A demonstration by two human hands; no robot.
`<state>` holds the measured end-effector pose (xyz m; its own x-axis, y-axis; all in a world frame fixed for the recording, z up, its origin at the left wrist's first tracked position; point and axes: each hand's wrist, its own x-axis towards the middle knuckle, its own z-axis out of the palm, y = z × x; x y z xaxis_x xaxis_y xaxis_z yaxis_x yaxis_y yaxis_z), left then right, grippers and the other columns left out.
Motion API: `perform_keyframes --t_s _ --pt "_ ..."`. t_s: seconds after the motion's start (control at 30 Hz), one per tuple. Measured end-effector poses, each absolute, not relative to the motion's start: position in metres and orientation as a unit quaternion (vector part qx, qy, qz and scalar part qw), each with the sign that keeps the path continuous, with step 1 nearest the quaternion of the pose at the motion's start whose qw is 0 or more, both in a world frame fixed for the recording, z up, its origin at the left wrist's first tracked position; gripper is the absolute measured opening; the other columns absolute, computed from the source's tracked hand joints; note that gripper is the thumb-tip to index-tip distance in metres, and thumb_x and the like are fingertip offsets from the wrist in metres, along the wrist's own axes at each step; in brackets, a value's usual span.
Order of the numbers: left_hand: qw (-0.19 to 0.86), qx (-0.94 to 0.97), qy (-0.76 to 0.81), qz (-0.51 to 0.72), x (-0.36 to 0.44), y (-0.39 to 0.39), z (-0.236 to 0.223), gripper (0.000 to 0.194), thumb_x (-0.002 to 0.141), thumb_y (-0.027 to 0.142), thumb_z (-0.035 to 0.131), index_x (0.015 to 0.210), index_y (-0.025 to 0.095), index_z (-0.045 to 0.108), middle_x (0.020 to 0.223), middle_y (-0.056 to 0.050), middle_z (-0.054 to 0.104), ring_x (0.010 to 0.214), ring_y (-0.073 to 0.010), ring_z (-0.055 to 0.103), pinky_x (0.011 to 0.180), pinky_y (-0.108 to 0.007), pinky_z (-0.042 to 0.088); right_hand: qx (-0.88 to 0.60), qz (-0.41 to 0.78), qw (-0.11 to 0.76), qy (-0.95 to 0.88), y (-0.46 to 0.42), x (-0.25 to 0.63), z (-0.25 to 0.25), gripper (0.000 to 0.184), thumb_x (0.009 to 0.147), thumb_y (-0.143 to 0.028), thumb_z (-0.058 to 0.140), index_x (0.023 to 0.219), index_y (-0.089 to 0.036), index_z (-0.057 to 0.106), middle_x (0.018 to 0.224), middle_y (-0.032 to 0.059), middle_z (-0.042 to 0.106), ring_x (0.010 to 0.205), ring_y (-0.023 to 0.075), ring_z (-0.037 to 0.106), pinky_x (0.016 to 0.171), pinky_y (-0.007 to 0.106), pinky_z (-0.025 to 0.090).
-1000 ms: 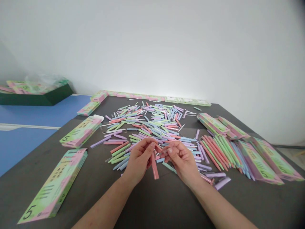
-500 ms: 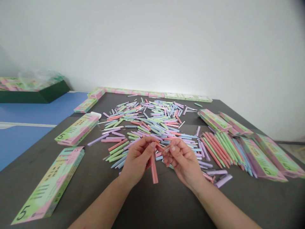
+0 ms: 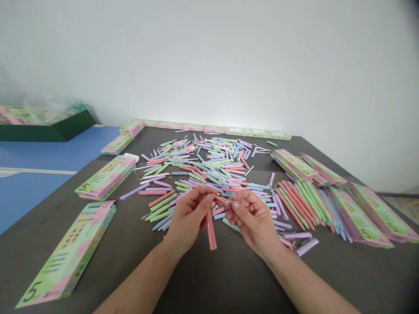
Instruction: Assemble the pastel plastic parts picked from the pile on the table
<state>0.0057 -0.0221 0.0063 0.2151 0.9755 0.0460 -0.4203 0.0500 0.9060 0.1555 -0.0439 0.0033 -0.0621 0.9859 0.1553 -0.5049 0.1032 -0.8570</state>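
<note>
My left hand [image 3: 189, 218] is closed round a red pen barrel [image 3: 211, 235] that hangs down from its fingers over the dark table [image 3: 212, 279]. My right hand [image 3: 252, 216] pinches a small part at the barrel's upper end, fingertips touching those of the left hand. What the right fingers hold is too small to name. Just beyond both hands lies a big loose heap of pastel pen parts [image 3: 209, 170] in red, green, blue and purple.
A neat row of assembled pens [image 3: 307, 200] lies to the right, beside flat green-pink boxes [image 3: 360, 213]. More such boxes [image 3: 68, 257] lie at the left and along the table's far edge [image 3: 212, 129]. A dark tray of boxes [image 3: 42, 122] stands on a blue surface at far left.
The view tilted slightly. My two hands stayed together over the red barrel, the right fingers closing in a little toward its upper end.
</note>
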Motion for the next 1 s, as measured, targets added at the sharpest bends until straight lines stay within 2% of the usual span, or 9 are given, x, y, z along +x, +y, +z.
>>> perform_keyframes --t_s 0.27,0.47,0.6,0.7,0.83,1.0 --pt "0.636 0.457 0.330 0.527 0.005 -0.023 0.002 0.014 0.081 0.031 0.065 0.090 0.021 0.066 0.075 0.001 0.065 0.048 -0.0036 0.046 0.043 -0.015 0.035 -0.309 0.566 0.615 -0.453 -0.043 0.155 -0.002 0.009 0.081 -0.016 0.067 0.082 -0.018 0.058 0.072 -0.0017 0.068 0.058 0.0074 0.062 0.052 0.017 0.047" --pt "0.600 0.509 0.356 0.504 0.006 -0.024 0.002 0.018 0.081 0.033 0.064 0.091 0.018 0.068 0.068 0.000 0.062 0.046 -0.0052 0.045 0.041 -0.017 0.034 -0.363 0.529 0.596 -0.483 -0.047 0.154 -0.001 0.009 0.083 -0.021 0.066 0.088 -0.019 0.059 0.070 -0.0020 0.068 0.059 0.0081 0.063 0.053 0.018 0.048" --pt "0.564 0.552 0.363 0.495 0.008 -0.026 0.009 0.014 0.081 0.029 0.063 0.083 0.017 0.069 0.059 0.002 0.055 0.042 -0.0048 0.043 0.039 -0.017 0.033 -0.382 0.526 0.578 -0.493 -0.049 0.151 0.002 0.010 0.084 -0.025 0.064 0.088 -0.019 0.058 0.068 -0.0029 0.068 0.059 0.0078 0.064 0.053 0.017 0.049" --pt "0.545 0.569 0.357 0.502 0.009 -0.025 0.010 0.011 0.080 0.026 0.065 0.081 0.017 0.071 0.064 0.001 0.057 0.047 -0.0067 0.048 0.041 -0.018 0.037 -0.390 0.513 0.576 -0.503 -0.049 0.150 0.003 0.009 0.085 -0.025 0.063 0.088 -0.020 0.057 0.068 -0.0036 0.067 0.058 0.0075 0.063 0.053 0.017 0.048" --pt "0.565 0.563 0.346 0.495 0.008 -0.023 0.004 0.013 0.080 0.027 0.065 0.084 0.017 0.071 0.066 0.000 0.058 0.049 -0.0080 0.050 0.042 -0.019 0.036 -0.390 0.501 0.577 -0.513 -0.050 0.149 0.002 0.008 0.085 -0.024 0.062 0.089 -0.020 0.057 0.068 -0.0038 0.066 0.058 0.0073 0.063 0.053 0.017 0.048" --pt "0.601 0.539 0.353 0.473 0.007 -0.021 -0.001 0.018 0.081 0.032 0.064 0.084 0.016 0.070 0.055 0.002 0.052 0.043 -0.0051 0.042 0.039 -0.017 0.029 -0.381 0.494 0.579 -0.525 -0.053 0.150 0.005 0.010 0.082 -0.020 0.065 0.091 -0.021 0.060 0.073 -0.0027 0.069 0.061 0.0085 0.066 0.054 0.018 0.051"
